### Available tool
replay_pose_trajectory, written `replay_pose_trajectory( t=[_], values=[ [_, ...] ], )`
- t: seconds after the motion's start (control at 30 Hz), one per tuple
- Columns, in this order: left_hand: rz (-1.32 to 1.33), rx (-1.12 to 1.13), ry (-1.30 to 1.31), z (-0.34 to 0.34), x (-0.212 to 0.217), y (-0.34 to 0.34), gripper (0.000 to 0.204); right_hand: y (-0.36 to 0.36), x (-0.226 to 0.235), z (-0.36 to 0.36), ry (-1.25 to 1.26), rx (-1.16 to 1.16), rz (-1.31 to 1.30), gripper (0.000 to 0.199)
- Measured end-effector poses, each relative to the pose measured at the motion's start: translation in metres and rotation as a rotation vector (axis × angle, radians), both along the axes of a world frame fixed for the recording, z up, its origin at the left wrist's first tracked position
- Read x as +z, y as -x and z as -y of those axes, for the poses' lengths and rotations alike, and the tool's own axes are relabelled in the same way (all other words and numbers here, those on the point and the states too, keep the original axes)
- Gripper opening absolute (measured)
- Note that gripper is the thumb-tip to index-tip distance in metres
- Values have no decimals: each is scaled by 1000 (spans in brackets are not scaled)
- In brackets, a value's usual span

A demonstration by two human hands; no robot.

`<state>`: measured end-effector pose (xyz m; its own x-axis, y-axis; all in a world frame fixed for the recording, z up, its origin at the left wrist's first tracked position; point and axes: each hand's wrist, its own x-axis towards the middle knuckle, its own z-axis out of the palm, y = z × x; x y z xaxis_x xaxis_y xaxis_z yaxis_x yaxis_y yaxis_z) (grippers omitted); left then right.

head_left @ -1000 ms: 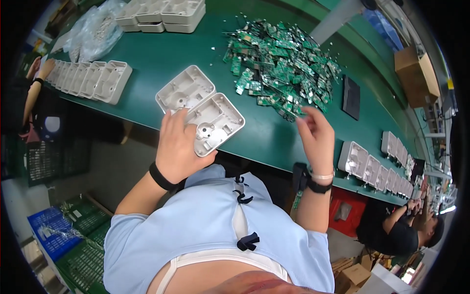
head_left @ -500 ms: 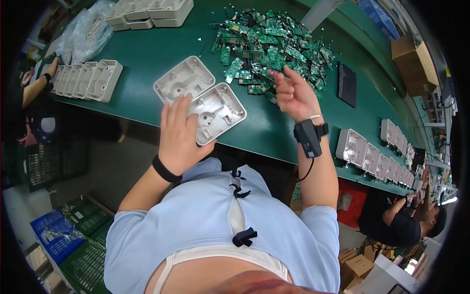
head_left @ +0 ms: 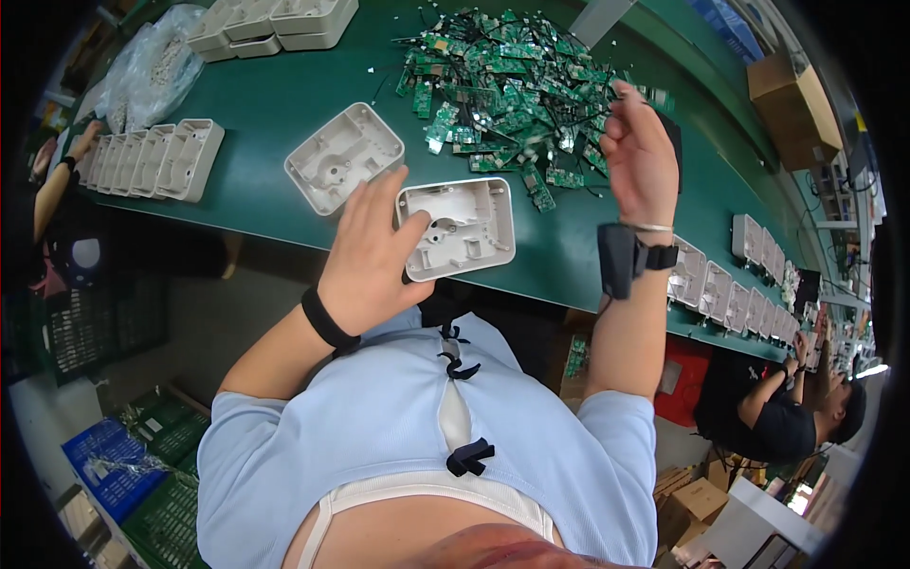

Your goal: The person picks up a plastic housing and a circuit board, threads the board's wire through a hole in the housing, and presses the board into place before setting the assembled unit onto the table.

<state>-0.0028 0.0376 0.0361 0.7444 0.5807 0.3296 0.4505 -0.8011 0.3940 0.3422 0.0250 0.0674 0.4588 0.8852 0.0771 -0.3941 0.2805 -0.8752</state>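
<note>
My left hand (head_left: 374, 242) rests on the left wall of an open light-grey plastic housing (head_left: 474, 245), thumb inside its rim and fingers along the outside. A second housing (head_left: 346, 161) lies beside it at the upper left, open side up, close to my fingertips. Over the right side of a heap of green circuit boards (head_left: 512, 85), my right hand (head_left: 643, 156) is raised with its fingers pinched together. A green circuit board (head_left: 657, 97) shows at its fingertips, partly hidden by them. One loose board (head_left: 537, 188) lies at the near edge of the heap.
Rows of grey housings stand at the left (head_left: 156, 159) and right (head_left: 725, 294) of the green table (head_left: 265, 104). Stacked housings (head_left: 308, 24) and a plastic bag (head_left: 152, 71) lie at the far left. A black flat object (head_left: 674, 142) is partly behind my right hand. Other people work at both sides.
My left hand has shifted the near housing right and turned it squarer to me, apart from the other one. My right hand has moved right and farther away, its fingers closing on a board.
</note>
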Motion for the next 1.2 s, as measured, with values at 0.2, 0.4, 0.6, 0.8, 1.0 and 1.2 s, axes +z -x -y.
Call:
replay_pose_trajectory(
  t=[0.2,0.4,0.6,0.8,1.0,1.2],
  values=[
    [-3,-68,188,0,-5,-5,68,-18,11,3,304,-300,663,25],
    [108,-71,250,-6,-17,-7,93,-22,19,0,-59,-488,407,24],
    [252,-22,280,-5,-21,-12,108,10,2,41,-78,-400,371,18],
    [226,-32,266,-11,-30,-9,110,103,-43,87,161,-19,383,15],
    [253,-62,352,-10,-26,-13,110,125,-51,91,115,29,797,17],
    [283,-73,329,-8,-23,-15,112,132,-46,91,199,29,655,14]
  ],
)
